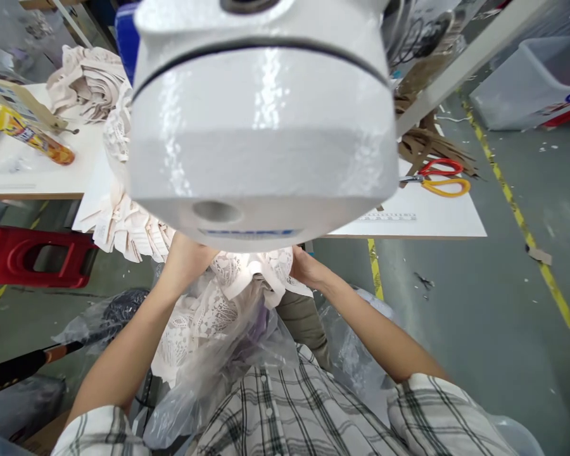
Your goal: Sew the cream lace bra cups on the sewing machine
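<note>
- where do we have the lace bra (232, 272)?
- centre of the frame, just below the sewing machine (266, 145), between our hands.
- and our grip?
- our right hand (308, 267) is clamped on its edge; our left hand's (194, 256) fingers are hidden, so we can't tell.
- our scissors (449, 186)?
- right of the frame, on the worktop (437, 218).

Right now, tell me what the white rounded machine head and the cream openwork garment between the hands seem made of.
Machine head: glossy, probably painted metal, from its bright highlights. Garment: apparently matte lace fabric, from its patterned holes; fibre unclear.
</note>
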`<state>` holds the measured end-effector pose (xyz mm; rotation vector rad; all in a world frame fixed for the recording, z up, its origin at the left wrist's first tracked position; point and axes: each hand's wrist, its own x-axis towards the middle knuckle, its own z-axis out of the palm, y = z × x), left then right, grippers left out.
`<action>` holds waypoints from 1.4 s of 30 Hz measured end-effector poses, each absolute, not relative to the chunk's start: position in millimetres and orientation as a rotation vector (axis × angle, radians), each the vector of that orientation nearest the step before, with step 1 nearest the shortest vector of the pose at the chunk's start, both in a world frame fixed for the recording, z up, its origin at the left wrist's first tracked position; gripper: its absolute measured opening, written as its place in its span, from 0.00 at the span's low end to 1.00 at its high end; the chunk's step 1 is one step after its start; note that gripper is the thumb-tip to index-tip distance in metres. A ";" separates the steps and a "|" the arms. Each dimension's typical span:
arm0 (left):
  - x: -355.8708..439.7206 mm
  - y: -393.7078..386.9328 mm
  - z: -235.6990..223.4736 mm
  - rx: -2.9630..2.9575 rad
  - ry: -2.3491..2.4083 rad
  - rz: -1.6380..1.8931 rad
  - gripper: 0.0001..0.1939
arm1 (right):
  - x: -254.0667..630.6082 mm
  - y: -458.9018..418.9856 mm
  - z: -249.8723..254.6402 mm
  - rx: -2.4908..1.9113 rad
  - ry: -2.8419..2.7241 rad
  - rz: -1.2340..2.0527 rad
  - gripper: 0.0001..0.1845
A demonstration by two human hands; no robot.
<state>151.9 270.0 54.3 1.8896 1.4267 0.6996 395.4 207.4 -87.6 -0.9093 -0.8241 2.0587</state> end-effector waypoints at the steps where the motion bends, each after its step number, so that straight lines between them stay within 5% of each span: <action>1: 152.2 268.8 53.6 1.884 1.446 0.692 0.11 | 393.8 201.3 -96.1 -0.843 -0.727 2.146 0.48; 8: 156.8 263.7 49.4 1.880 1.418 0.747 0.08 | 394.3 183.8 -112.2 -0.890 -0.345 2.065 0.24; 20: 148.8 253.0 50.4 1.873 1.612 0.645 0.05 | 426.5 201.6 -74.1 -1.113 -0.283 1.627 0.16; 26: 160.1 190.4 73.1 2.407 1.409 0.980 0.10 | 432.6 182.2 -12.0 -1.228 -0.634 1.338 0.13; 31: 190.0 161.8 86.9 2.603 0.828 0.796 0.25 | 399.5 164.6 44.0 -0.733 -1.565 1.704 0.12; 35: 176.6 184.5 75.2 2.122 1.143 0.354 0.14 | 384.2 176.9 42.5 -0.918 -1.663 1.656 0.16; 42: 163.7 221.6 47.5 1.765 1.606 0.618 0.12 | 378.2 212.0 11.0 -1.367 -1.681 1.388 0.31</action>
